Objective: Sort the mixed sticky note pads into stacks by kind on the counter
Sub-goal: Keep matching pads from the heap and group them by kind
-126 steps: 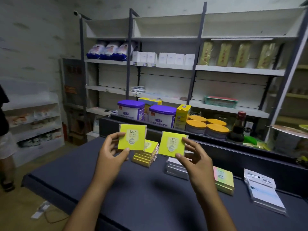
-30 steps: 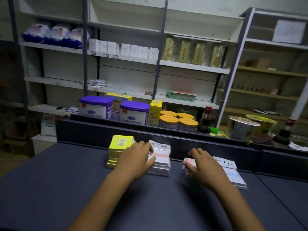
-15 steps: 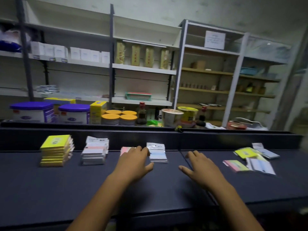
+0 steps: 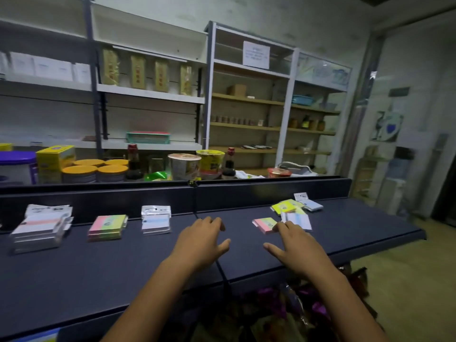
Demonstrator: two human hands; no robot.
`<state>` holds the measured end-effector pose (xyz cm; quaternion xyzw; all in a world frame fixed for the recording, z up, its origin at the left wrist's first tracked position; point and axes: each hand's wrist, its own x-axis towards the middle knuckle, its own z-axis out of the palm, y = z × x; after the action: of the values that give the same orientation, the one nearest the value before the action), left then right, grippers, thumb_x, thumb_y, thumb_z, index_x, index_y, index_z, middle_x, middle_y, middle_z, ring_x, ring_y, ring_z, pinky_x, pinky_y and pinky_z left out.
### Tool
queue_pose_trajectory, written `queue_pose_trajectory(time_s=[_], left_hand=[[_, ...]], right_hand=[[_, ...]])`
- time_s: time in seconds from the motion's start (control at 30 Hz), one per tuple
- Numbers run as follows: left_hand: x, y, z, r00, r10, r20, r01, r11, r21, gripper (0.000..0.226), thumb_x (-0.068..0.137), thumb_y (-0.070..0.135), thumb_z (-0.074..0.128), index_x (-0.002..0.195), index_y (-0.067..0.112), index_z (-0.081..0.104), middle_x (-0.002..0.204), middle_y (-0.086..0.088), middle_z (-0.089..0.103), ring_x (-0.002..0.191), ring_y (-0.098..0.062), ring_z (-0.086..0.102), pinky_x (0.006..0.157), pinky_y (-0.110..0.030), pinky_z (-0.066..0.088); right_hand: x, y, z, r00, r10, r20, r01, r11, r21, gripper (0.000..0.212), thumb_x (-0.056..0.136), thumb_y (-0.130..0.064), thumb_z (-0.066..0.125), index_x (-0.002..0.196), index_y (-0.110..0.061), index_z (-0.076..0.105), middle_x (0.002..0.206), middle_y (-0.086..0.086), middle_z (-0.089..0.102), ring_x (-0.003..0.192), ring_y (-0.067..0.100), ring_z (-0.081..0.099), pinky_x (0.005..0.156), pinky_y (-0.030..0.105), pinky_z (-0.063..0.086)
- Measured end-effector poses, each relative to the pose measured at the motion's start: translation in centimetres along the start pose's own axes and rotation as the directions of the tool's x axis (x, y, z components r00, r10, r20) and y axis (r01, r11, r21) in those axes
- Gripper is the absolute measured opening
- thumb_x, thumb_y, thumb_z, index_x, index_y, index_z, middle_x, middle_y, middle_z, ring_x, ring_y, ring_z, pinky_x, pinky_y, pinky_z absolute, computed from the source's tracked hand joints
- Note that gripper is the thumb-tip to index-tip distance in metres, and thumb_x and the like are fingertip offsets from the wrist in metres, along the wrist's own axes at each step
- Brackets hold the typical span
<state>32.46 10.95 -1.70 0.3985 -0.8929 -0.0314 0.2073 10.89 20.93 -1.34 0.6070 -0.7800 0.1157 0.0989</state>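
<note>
On the counter [image 4: 98, 272], the near strip in front of both hands lies bare from edge to edge, and a broad bare gap runs between the blue-and-white pad stack [image 4: 156, 220] and the pink-green pad [image 4: 266, 224], where the left hand [image 4: 201, 240] sits. To the right, the way is crowded by that pink-green pad, a white-blue pad [image 4: 297, 220], a yellow pad [image 4: 283, 206] and a far blue pad [image 4: 309, 203], lying close together. At the back a raised dark ledge [image 4: 246, 193] walls off the counter, and leftward the pink-green stack [image 4: 107, 227] and the white stack [image 4: 40, 228] stand with open lanes between them.
</note>
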Motion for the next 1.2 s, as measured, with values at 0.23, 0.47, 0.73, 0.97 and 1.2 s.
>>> queue_pose_trajectory(time_s=[0.23,0.47,0.73,0.97,1.2], left_hand=[[5.2,2.3,3.4,0.998,0.044,0.035,-0.043,0.999,-0.028,0.041,0.096,0.051,0.046,0.130,0.028,0.047,0.128,0.006,0.053,0.119,-0.016,0.049,0.091,-0.036,0.049],[11.4,3.1,6.6,0.996,0.070,0.059,-0.065,0.994,-0.083,0.041,0.095,0.049,0.048,0.131,0.028,0.047,0.129,0.006,0.054,0.118,-0.016,0.051,0.092,-0.035,0.048],[17.0,4.5,9.6,0.992,0.055,0.115,-0.046,0.995,-0.085,0.043,0.093,0.049,0.053,0.130,0.027,0.048,0.131,0.006,0.053,0.120,-0.015,0.050,0.090,-0.033,0.045],[20.1,6.3,13.1,0.979,-0.054,0.198,0.060,0.998,-0.026,0.056,0.087,0.057,0.058,0.130,0.023,0.046,0.133,0.002,0.048,0.122,-0.019,0.047,0.091,-0.037,0.045],[21.6,7.1,15.9,0.935,-0.221,0.276,0.217,0.975,0.046,0.083,0.070,0.072,0.067,0.128,0.017,0.045,0.130,-0.004,0.040,0.119,-0.024,0.043,0.090,-0.038,0.046]], right_hand=[[2.0,4.7,1.3,0.998,0.068,0.009,-0.068,0.998,-0.003,0.053,0.096,-0.061,0.044,0.134,-0.024,0.043,0.132,-0.003,0.050,0.122,0.018,0.049,0.097,0.033,0.043],[6.3,8.8,2.7,0.992,0.127,0.019,-0.126,0.991,-0.041,0.050,0.095,-0.060,0.045,0.130,-0.024,0.045,0.131,-0.003,0.050,0.119,0.019,0.049,0.095,0.034,0.044],[10.1,13.1,4.2,0.991,0.133,0.022,-0.133,0.991,-0.008,0.051,0.096,-0.058,0.047,0.135,-0.025,0.044,0.136,-0.004,0.048,0.123,0.018,0.048,0.098,0.034,0.044],[13.9,17.5,5.4,0.998,0.065,0.011,-0.066,0.997,0.046,0.045,0.096,-0.054,0.049,0.130,-0.025,0.046,0.136,-0.003,0.048,0.124,0.019,0.048,0.095,0.034,0.043],[18.5,21.5,6.3,0.996,-0.087,0.008,0.085,0.989,0.117,0.046,0.096,-0.054,0.049,0.132,-0.025,0.045,0.136,-0.005,0.048,0.126,0.016,0.046,0.094,0.034,0.043]])
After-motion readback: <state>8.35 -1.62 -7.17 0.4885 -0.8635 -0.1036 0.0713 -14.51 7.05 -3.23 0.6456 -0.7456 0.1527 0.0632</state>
